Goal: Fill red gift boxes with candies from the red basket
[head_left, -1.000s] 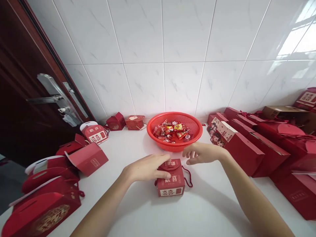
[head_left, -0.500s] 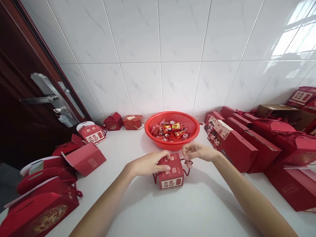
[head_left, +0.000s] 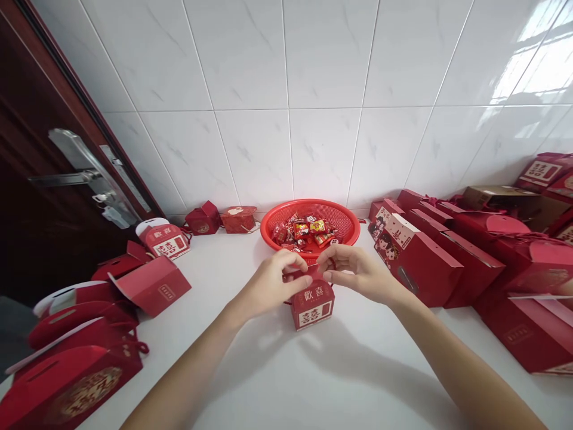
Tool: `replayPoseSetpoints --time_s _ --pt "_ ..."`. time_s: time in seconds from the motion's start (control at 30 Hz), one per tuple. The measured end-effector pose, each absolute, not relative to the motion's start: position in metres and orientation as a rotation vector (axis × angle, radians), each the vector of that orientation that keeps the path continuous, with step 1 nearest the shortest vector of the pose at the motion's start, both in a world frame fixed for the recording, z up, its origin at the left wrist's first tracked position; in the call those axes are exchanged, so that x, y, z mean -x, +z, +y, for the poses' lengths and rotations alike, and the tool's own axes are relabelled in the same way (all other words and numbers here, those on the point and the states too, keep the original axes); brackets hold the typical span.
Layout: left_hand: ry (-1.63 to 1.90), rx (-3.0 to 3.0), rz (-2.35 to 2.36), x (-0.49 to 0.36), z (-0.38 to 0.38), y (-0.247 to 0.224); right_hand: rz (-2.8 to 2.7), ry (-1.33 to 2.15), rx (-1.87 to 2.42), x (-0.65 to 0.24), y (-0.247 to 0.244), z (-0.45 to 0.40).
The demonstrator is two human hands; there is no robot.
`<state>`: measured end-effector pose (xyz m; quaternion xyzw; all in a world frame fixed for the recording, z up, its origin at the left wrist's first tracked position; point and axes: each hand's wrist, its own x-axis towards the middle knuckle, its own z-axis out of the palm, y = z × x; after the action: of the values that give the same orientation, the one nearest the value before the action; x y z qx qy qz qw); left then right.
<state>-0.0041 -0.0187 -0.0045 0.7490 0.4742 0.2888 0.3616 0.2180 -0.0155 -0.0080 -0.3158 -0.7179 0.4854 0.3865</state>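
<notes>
A small red gift box (head_left: 313,304) with gold Chinese characters and a white label stands on the white table in front of me. Its top flaps are raised. My left hand (head_left: 284,278) pinches the box's upper flap from the left, thumb at the front. From the right, my right hand (head_left: 349,272) closes its fingers on the upper edge of the same box. Bits of dark red cord show at the box's sides, and my fingers hide most of the top.
Just behind the box is a red plastic basket (head_left: 353,230) of wrapped candies (head_left: 317,226). Several red boxes (head_left: 156,286) line the left side, and larger red boxes (head_left: 425,263) crowd the right. A tiled wall (head_left: 250,155) rises behind, with a dark door (head_left: 40,113) at left.
The box's top flaps have come up. My right hand has moved from the cord at the box's side to its top, and my left hand has shifted up to the flap.
</notes>
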Motion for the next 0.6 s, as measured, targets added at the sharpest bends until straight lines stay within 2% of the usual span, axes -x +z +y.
replayPoseSetpoints --time_s 0.13,0.27,0.43,0.6 --pt "0.852 -1.621 0.818 0.014 -0.020 0.007 -1.902 1.062 0.875 -0.213 -0.004 -0.023" --pt "0.848 -1.552 0.493 0.014 -0.025 0.008 -1.913 0.917 0.953 -0.205 -0.007 -0.029" --pt "0.798 -1.615 0.492 0.005 -0.035 0.006 -1.950 0.634 1.068 -0.196 -0.018 -0.034" --pt "0.735 -1.712 0.527 0.002 -0.041 0.008 -1.921 0.593 1.073 -0.193 -0.024 -0.036"
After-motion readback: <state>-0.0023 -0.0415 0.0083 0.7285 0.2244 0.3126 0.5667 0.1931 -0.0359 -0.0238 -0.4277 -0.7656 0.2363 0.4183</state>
